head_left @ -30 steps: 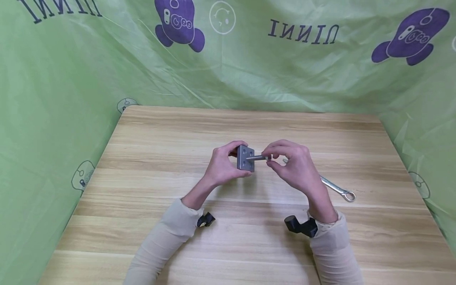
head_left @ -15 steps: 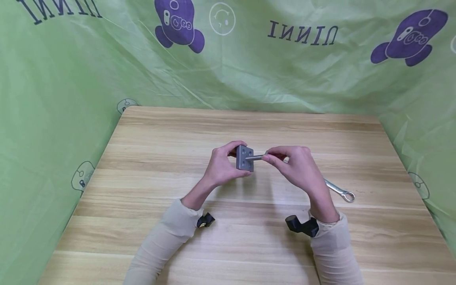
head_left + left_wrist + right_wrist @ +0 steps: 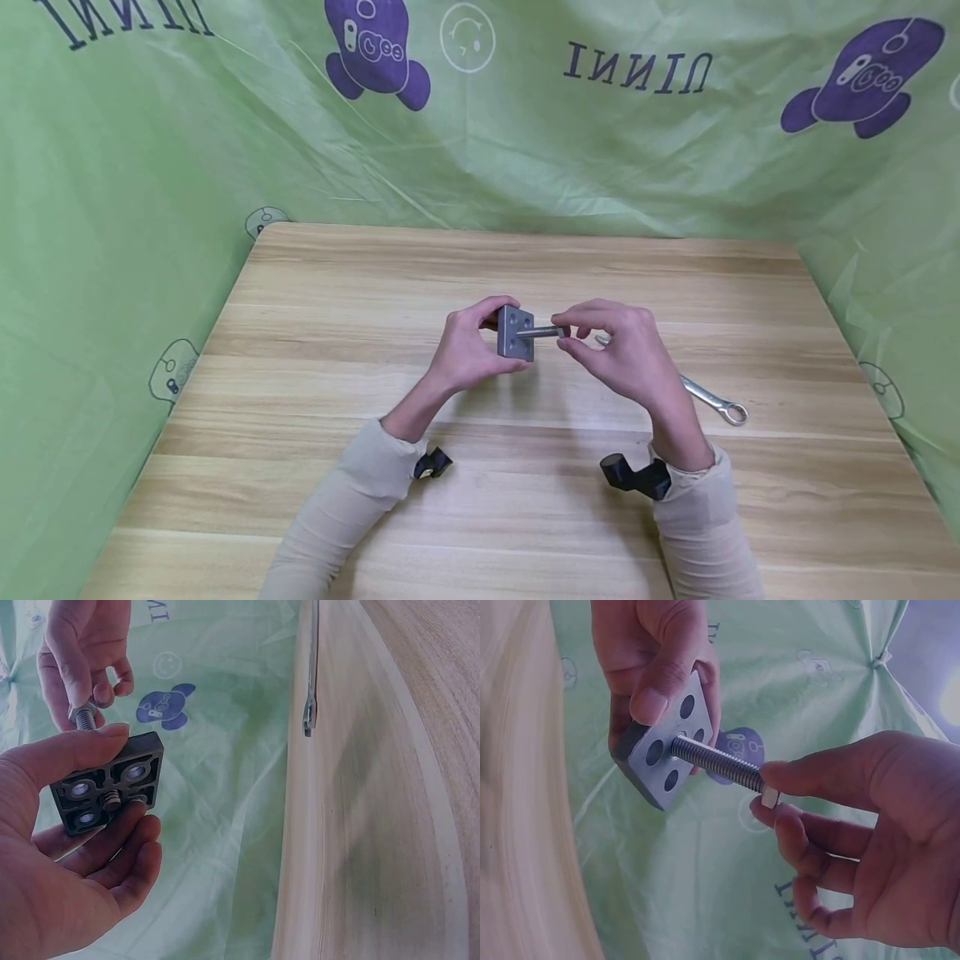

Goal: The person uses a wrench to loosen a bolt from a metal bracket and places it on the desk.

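Observation:
Above the table, my left hand [image 3: 468, 348] grips a square grey metal plate [image 3: 507, 333] by its edges. The plate has a hole near each corner. A threaded bolt [image 3: 718, 765] runs through the plate's centre, and its tip pokes out of the ribbed back side [image 3: 112, 799] in the left wrist view. My right hand [image 3: 618, 346] is at the bolt's other end. Thumb and fingertips pinch the hex head [image 3: 770, 796], while the other fingers curl loosely below it in the right wrist view.
A combination wrench [image 3: 712, 398] lies on the wooden table [image 3: 360, 367], partly hidden behind my right hand and wrist. Green printed cloth [image 3: 517, 167] surrounds the table at the back and sides. Black camera mounts [image 3: 633, 477] sit on both wrists.
My right fingers closed over the bolt head half a second ago and rolled it; now they are back to a wider pinch. The plate and my left hand stay nearly still.

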The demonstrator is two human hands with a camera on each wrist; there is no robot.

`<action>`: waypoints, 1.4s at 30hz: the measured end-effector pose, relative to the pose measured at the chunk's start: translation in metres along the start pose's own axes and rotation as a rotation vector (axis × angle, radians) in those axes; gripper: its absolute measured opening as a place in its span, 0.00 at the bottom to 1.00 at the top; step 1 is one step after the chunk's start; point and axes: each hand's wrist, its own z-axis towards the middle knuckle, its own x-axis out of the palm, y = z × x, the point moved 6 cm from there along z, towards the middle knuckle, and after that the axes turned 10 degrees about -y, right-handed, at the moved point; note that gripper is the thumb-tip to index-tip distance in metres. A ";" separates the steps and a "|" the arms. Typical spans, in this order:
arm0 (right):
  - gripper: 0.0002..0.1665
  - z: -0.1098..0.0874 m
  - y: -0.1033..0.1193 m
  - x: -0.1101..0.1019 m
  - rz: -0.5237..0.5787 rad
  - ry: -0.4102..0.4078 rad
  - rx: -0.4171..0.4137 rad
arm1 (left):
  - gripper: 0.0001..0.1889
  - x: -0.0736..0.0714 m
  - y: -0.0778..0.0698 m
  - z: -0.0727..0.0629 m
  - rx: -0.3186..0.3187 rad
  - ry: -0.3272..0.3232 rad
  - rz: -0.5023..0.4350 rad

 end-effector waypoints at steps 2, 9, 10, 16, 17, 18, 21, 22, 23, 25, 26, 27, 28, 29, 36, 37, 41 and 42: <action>0.13 0.000 0.001 0.000 0.006 -0.014 -0.025 | 0.38 0.000 0.000 0.000 0.001 0.001 -0.001; 0.13 0.001 0.006 0.003 0.002 -0.041 -0.104 | 0.38 0.000 0.000 0.000 0.008 0.000 -0.006; 0.13 0.001 0.006 0.003 0.003 -0.037 -0.106 | 0.38 0.000 0.000 0.000 0.005 0.001 -0.007; 0.24 0.000 0.001 0.001 -0.005 0.042 -0.042 | 0.38 -0.001 0.000 0.000 -0.005 -0.004 -0.001; 0.26 0.000 -0.001 0.002 -0.010 0.055 -0.010 | 0.38 -0.001 -0.001 0.000 -0.004 -0.004 0.001; 0.26 0.000 -0.003 0.002 -0.019 0.065 0.027 | 0.38 -0.001 -0.001 0.000 -0.003 -0.006 0.001; 0.21 0.000 -0.008 0.002 -0.048 0.089 0.148 | 0.38 -0.002 -0.002 0.000 0.000 -0.006 0.008; 0.18 0.000 -0.010 0.003 -0.057 0.097 0.184 | 0.38 -0.001 -0.002 0.000 0.002 -0.006 0.008; 0.16 0.000 -0.011 0.003 -0.066 0.105 0.212 | 0.37 -0.001 -0.001 0.000 0.004 -0.007 0.009; 0.14 0.000 -0.012 0.004 -0.080 0.117 0.242 | 0.37 -0.001 -0.002 0.000 0.009 -0.007 0.009; 0.14 0.000 -0.013 0.004 -0.083 0.119 0.248 | 0.37 -0.001 -0.002 0.000 0.012 -0.008 0.007; 0.13 0.000 -0.013 0.004 -0.084 0.120 0.248 | 0.37 -0.001 -0.002 0.000 0.014 -0.008 0.004; 0.13 0.000 -0.013 0.004 -0.085 0.119 0.245 | 0.37 -0.001 -0.002 0.000 0.014 -0.008 -0.002; 0.13 0.000 -0.012 0.005 -0.084 0.116 0.240 | 0.37 -0.001 -0.001 0.000 0.015 -0.008 -0.003; 0.11 0.001 -0.008 0.003 -0.056 0.062 0.157 | 0.37 0.000 0.000 0.000 0.009 -0.002 -0.001; 0.11 0.001 -0.007 0.002 -0.050 0.052 0.138 | 0.38 0.000 0.001 0.000 0.008 -0.001 0.001; 0.12 0.000 -0.003 0.000 -0.018 0.016 0.067 | 0.38 0.000 0.000 0.000 0.003 0.001 -0.004; 0.13 0.000 -0.003 0.000 -0.009 0.008 0.053 | 0.38 0.000 0.000 0.000 0.003 0.001 -0.003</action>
